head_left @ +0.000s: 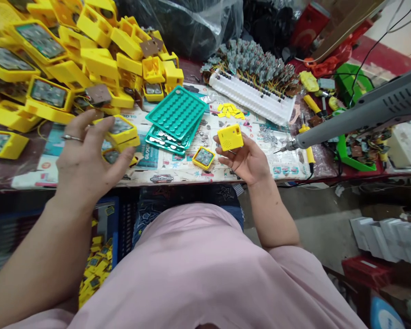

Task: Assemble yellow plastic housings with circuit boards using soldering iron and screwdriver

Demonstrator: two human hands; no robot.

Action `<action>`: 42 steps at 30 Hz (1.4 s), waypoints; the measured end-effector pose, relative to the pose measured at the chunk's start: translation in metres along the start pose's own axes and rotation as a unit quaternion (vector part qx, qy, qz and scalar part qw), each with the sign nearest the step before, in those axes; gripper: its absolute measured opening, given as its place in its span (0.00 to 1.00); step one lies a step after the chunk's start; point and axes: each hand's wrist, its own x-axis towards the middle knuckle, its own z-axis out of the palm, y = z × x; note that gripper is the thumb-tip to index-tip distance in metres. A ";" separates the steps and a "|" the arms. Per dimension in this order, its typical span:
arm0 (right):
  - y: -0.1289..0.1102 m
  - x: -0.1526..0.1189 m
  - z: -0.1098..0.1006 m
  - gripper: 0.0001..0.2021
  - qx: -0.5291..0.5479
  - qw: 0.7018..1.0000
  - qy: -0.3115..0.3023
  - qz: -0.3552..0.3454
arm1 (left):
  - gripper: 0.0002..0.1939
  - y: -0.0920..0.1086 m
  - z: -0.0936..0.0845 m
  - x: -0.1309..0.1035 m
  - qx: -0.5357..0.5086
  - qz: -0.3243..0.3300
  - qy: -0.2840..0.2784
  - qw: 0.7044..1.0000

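My right hand (251, 162) holds a small yellow plastic casing (230, 138) above the table, its dotted speaker-grille side showing. On the paper just left of that hand lies a yellow-framed unit (204, 157) with a grey face. My left hand (89, 157), wearing a ring, has its fingers spread beside a yellow casing (122, 125) at the edge of a big heap of casings (99, 64). Whether its thumb touches that casing, I cannot tell. Green dimpled trays (178, 112), the lower one holding round metal pieces, lie between the hands.
Small yellow pieces (230, 110) and a white rack (250, 98) of wired boards stand behind. A grey electric screwdriver (349, 114) reaches in from the right, above scattered screws (270, 135). Beyond it is a green bin (354, 153). A blue crate (114, 228) of yellow units stands below left.
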 end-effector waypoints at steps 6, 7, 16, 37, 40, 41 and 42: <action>0.012 -0.012 0.005 0.27 -0.211 0.957 -0.006 -0.201 | 0.39 0.011 -0.006 0.001 -0.045 0.051 0.037 0.997; 0.013 -0.014 0.008 0.25 -0.224 0.951 -0.013 -0.211 | 0.38 0.020 -0.007 -0.001 -0.052 0.082 0.054 0.994; 0.026 -0.027 0.037 0.20 -0.218 0.960 -0.087 -0.151 | 0.18 0.103 0.015 -0.002 -0.393 0.008 -0.161 0.905; 0.041 -0.034 0.043 0.12 -0.432 0.811 0.003 -0.395 | 0.17 0.104 0.044 -0.017 -0.685 -0.229 -0.166 0.671; 0.041 -0.034 0.043 0.11 -0.422 0.818 0.004 -0.391 | 0.18 0.104 0.045 -0.020 -0.680 -0.237 -0.175 0.672; 0.041 -0.033 0.043 0.11 -0.425 0.817 0.004 -0.390 | 0.19 0.104 0.045 -0.020 -0.679 -0.238 -0.177 0.672; 0.041 -0.033 0.042 0.11 -0.431 0.814 0.005 -0.388 | 0.19 0.104 0.045 -0.021 -0.679 -0.238 -0.178 0.672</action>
